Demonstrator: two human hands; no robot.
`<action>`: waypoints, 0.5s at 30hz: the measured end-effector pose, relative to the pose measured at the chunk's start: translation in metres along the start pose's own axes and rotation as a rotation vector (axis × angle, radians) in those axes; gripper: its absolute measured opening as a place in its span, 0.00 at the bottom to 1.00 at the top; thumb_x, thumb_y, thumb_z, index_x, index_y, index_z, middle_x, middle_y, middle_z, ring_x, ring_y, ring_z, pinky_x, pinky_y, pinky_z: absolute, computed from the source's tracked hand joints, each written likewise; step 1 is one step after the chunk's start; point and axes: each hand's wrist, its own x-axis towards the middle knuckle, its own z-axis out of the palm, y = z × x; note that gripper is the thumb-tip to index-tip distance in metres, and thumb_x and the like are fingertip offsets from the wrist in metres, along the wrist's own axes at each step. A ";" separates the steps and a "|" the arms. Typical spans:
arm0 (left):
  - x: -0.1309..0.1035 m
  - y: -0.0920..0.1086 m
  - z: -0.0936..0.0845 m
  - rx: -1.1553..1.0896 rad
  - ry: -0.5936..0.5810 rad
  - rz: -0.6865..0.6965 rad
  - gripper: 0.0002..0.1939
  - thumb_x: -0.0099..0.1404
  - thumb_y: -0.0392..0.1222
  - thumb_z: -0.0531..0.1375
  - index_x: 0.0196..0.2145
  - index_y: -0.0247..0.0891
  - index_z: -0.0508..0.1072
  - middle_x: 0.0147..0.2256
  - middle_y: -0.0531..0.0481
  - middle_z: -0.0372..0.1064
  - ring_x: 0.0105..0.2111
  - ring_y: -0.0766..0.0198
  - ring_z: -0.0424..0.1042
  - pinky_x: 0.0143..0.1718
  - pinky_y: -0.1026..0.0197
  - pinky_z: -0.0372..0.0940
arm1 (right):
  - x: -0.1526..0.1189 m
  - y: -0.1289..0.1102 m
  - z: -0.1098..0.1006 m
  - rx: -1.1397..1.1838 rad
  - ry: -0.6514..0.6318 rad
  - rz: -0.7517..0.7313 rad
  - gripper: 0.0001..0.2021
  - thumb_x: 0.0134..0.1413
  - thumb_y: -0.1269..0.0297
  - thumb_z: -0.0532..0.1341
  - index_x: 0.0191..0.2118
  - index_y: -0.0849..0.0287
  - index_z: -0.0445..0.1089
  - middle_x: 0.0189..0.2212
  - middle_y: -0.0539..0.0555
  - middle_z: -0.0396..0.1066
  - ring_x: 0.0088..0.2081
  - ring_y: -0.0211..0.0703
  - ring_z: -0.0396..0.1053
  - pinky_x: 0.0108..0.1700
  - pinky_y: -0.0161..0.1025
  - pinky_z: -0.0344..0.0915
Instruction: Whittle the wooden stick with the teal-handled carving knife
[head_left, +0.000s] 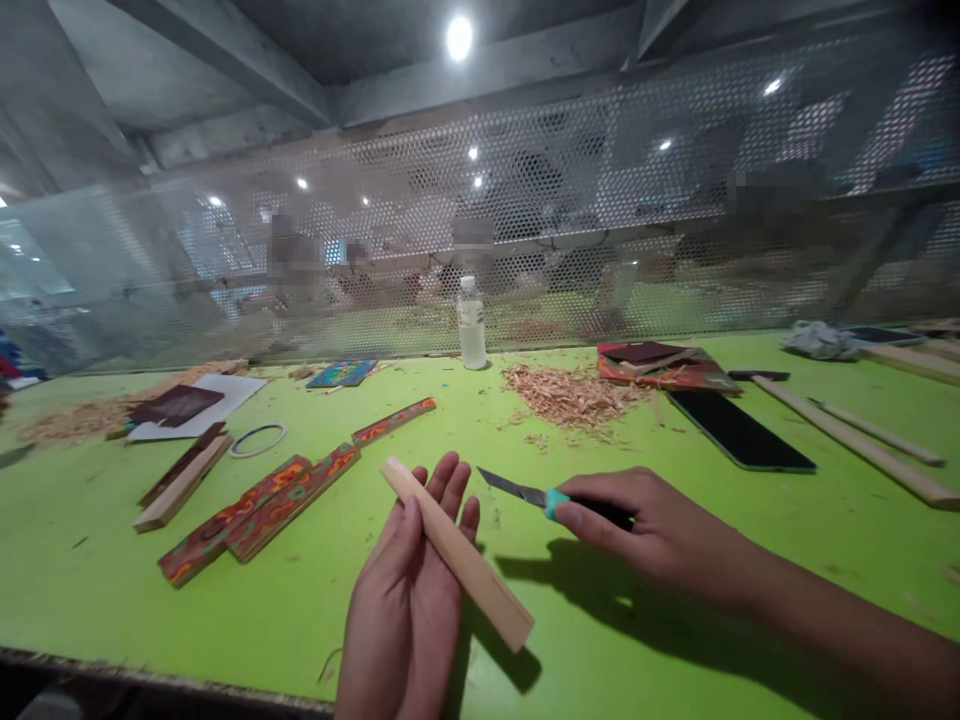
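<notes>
A pale, smooth wooden stick [469,565] with a rounded far end lies across the palm of my left hand [420,580]. My left thumb presses on it from above while the fingers stretch out beneath. In my right hand [637,515] is a utility knife [555,502] with a teal collar and a dark handle. Its bare blade points left, toward the stick, with a small gap between them. Both hands hover over the green table [315,620], and their shadows fall on it. Part of the knife handle is hidden by my fingers.
Painted wooden strips [296,500] lie left of my hands. Behind are wood shavings [574,395] and a water bottle [472,325]. A dark phone [739,430] and a long-handled tool [855,440] lie on the right. A perforated screen [540,230] stands along the back.
</notes>
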 end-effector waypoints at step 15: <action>-0.007 -0.018 -0.017 0.172 -0.274 0.129 0.08 0.68 0.34 0.68 0.39 0.43 0.72 0.59 0.45 0.76 0.65 0.56 0.68 0.68 0.53 0.58 | 0.002 -0.001 0.008 0.735 0.014 0.316 0.27 0.53 0.34 0.66 0.37 0.55 0.65 0.15 0.38 0.54 0.16 0.32 0.50 0.17 0.31 0.52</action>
